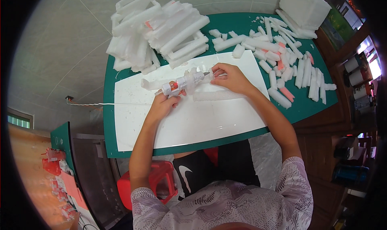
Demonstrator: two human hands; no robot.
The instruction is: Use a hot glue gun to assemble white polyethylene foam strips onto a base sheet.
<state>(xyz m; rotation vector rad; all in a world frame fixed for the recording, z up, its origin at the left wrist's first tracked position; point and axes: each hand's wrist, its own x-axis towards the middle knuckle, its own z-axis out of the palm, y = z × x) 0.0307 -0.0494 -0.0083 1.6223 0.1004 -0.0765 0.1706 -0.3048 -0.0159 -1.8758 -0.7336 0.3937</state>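
Note:
My left hand (pixel 164 104) is wrapped round the handle of a white hot glue gun (pixel 172 87) with orange parts. The gun points right, its tip close to the fingers of my right hand (pixel 229 77). Those fingers are pinched on a small white foam piece (pixel 209 79), partly hidden behind them. Just below the tip, a long white foam strip (pixel 213 96) lies on the white board (pixel 189 127). Another foam piece (pixel 150 84) rests left of the gun. Some whitish, translucent material (pixel 192 77) covers part of the gun's front end.
A tall stack of foam frames (pixel 161 32) stands at the back left of the green table (pixel 242 22). Loose white and pink foam pieces (pixel 282 56) lie at the right, with a foam block (pixel 304 6) behind. A white cord (pixel 105 104) crosses the left edge. A red stool (pixel 155 179) stands below.

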